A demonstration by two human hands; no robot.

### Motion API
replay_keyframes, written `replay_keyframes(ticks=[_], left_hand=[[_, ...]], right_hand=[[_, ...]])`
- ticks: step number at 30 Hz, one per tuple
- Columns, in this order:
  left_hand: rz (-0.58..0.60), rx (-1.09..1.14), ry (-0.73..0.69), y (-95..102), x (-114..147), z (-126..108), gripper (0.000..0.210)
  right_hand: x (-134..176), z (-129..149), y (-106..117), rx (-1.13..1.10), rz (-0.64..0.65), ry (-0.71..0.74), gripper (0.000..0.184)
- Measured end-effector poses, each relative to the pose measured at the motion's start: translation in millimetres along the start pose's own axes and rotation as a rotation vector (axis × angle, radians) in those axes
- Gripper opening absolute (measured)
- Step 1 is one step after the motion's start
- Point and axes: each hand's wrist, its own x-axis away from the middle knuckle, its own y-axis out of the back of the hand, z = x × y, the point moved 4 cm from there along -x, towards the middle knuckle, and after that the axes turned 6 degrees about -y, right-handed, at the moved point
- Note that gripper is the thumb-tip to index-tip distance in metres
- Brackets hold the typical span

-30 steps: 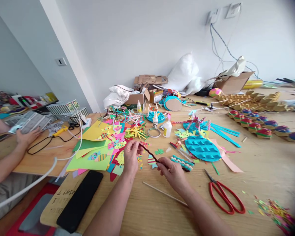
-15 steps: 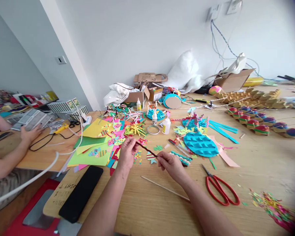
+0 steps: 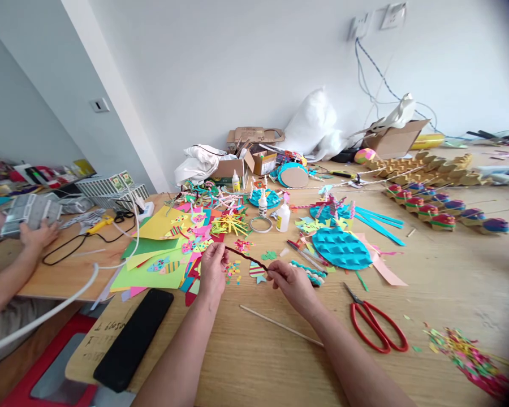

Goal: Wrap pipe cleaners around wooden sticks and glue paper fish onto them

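Dark twisted strip, centre of the clock, held slanting between two hands over a wood-grained table. The left hand, at 9 o'clock, has thumb and fingers pinched together on the upper end; the right hand, at 4 o'clock, pinches the lower end likewise. On the table: a thin pale stick at 5; red-handled scissors at 4; a blue textured oval and painted egg-carton pieces at 3; a tape ring at 1; coloured sheets at 9; a black phone at 8. Farther out, a co-worker's hand touches a grey slatted object at 9. Cardboard boxes stand at 12, a white bag at 1, before a pale wall bearing sockets at 1.
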Motion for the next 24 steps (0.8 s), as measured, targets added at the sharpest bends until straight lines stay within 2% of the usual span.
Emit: replay_keyframes(ticks=[4, 9, 20, 24], left_hand=[[-0.003, 0.112, 0.083, 1.7, -1.5, 2.3, 0.027], [0.095, 0.204, 0.182, -4.6, 1.3, 0.5, 0.023], [0.039, 0.031, -0.016, -6.1, 4.7, -3.5, 0.02], [0.022, 0.008, -0.052, -3.2, 3.7, -2.3, 0.021]], right_hand=[[0.3, -1.4, 0.4, -0.173, 0.085, -0.041, 0.014], [-1.6, -9.0, 0.7, -0.484, 0.15, -0.164, 0.019], [-1.9, -11.8, -0.6, -0.576, 0.115, -0.22, 0.029], [-0.9, -13.4, -3.2, -0.579, 0.175, -0.212, 0.03]])
